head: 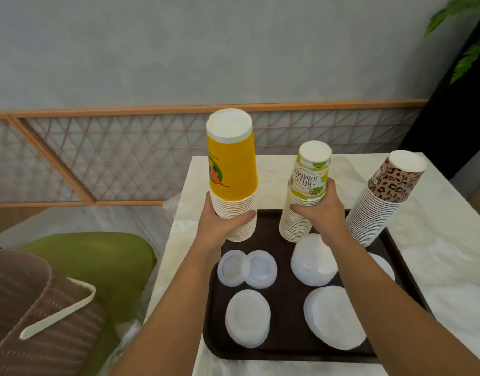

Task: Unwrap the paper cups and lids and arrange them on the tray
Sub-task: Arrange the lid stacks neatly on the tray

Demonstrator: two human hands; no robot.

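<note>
A dark brown tray (287, 346) lies on the white table. Three upside-down stacks of paper cups stand along its far edge. My left hand (222, 226) grips the yellow cup stack (232, 169) at the far left corner. My right hand (320, 210) grips the lime "Hello Summer" stack (310, 175) in the middle. The leopard-print stack (382, 196) leans at the far right, untouched. Several piles of white lids lie on the tray's near half: two small piles (247, 268), one front left (248, 317), one front right (333, 317), one under my right forearm (310, 260).
The white marble-look table (445, 267) extends right of the tray. Clear plastic wrap (173, 202) hangs off the table's far left corner. A green seat (97, 256) and a brown ribbed bag (29, 308) sit left of the table. A plant (466, 36) stands far right.
</note>
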